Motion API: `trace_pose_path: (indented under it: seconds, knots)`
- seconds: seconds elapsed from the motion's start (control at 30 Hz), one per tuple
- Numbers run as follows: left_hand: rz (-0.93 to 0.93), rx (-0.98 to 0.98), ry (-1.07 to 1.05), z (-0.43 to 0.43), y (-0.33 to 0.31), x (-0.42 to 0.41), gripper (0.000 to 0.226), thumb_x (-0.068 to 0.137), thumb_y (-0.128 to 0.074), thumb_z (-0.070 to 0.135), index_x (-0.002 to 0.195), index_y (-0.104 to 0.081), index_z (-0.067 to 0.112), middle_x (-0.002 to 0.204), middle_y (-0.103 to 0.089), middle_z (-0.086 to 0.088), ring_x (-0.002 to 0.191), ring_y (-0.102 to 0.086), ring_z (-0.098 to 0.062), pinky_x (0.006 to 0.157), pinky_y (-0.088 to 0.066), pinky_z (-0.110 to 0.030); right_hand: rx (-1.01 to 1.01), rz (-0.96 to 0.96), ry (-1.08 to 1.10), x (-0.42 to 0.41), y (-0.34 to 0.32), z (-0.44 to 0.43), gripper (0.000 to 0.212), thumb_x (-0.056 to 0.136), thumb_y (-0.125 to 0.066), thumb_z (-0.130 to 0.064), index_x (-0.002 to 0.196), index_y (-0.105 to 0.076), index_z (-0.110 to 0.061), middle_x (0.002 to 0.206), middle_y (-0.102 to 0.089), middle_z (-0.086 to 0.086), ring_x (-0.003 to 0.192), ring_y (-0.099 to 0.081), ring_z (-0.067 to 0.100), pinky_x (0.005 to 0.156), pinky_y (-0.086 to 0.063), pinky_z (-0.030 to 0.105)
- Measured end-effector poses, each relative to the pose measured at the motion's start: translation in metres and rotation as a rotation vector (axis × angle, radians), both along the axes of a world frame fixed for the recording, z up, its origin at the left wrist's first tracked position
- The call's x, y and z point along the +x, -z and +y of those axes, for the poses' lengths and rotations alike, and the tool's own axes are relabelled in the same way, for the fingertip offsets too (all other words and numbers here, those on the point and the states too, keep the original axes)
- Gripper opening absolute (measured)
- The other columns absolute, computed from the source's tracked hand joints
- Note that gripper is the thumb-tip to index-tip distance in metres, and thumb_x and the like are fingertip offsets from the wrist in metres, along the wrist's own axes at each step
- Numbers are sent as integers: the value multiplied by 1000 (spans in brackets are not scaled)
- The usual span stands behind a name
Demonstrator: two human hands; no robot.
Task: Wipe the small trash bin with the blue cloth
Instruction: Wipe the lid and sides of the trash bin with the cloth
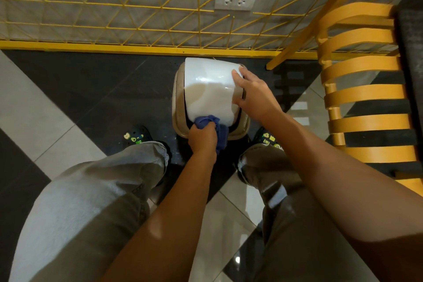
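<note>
The small trash bin (211, 96) stands on the floor between the feet; the left hand (202, 138) clenches the blue cloth (211, 122) at the lid's near edge; the right hand (254, 92) lies spread against the lid's side, probably steadying it.

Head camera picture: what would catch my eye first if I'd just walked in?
Probably the white swing lid of the small trash bin, bright on the dark floor at the middle. The left hand presses a bunched blue cloth to its near edge, and the right hand rests on its right side. Next, the yellow wire grid along the wall behind and the orange slatted chair at right.
</note>
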State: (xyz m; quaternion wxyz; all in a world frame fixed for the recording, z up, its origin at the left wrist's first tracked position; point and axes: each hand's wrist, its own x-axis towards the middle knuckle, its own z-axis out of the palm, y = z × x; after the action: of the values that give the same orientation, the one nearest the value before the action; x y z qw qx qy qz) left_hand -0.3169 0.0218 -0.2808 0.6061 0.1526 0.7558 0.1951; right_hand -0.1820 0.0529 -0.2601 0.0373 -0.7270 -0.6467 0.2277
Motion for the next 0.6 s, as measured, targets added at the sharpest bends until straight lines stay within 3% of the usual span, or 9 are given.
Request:
trace_pose_path:
  seconds: [0.27, 0.37, 0.43, 0.5, 0.6]
  knots:
    - [-18, 222, 482, -37, -14, 29, 24, 88, -58, 17, 110, -59, 10, 108, -62, -11, 88, -54, -17, 78, -42, -28, -15, -10, -29, 0, -2, 0, 67, 87, -59, -4, 145, -27, -13, 155, -20, 10, 138, -31, 32, 110, -32, 35]
    - [79, 361, 494, -41, -13, 18, 29, 88, -57, 15, 116, -57, 11, 113, -62, -9, 100, -56, -16, 82, -40, -22, -28, -5, -40, 0, -3, 1, 68, 86, -60, -5, 145, -27, -11, 156, -20, 12, 138, -30, 32, 110, -31, 34]
    - [165, 537, 576, -47, -11, 4, 42, 88, -58, 12, 129, -49, 10, 125, -57, -8, 112, -52, -15, 97, -40, -24, -25, -3, -33, 0, -3, 0, 68, 87, -60, -5, 145, -26, -12, 156, -19, 11, 139, -29, 32, 110, -30, 34]
    - [284, 673, 835, -55, 0, -13, 56, 88, -56, 7, 140, -36, 8, 142, -44, -11, 123, -47, -23, 107, -36, -31, -22, -1, -18, -1, -3, 0, 68, 87, -59, -5, 145, -25, -13, 156, -18, 10, 139, -28, 32, 111, -29, 34]
    - [516, 617, 1283, -67, 20, -43, 64, 89, -49, 4, 146, -23, 17, 156, -21, 0, 118, -46, -26, 101, -38, -31, -29, 3, -12, -2, -5, 0, 68, 88, -60, -5, 146, -24, -12, 156, -18, 9, 140, -27, 32, 111, -28, 35]
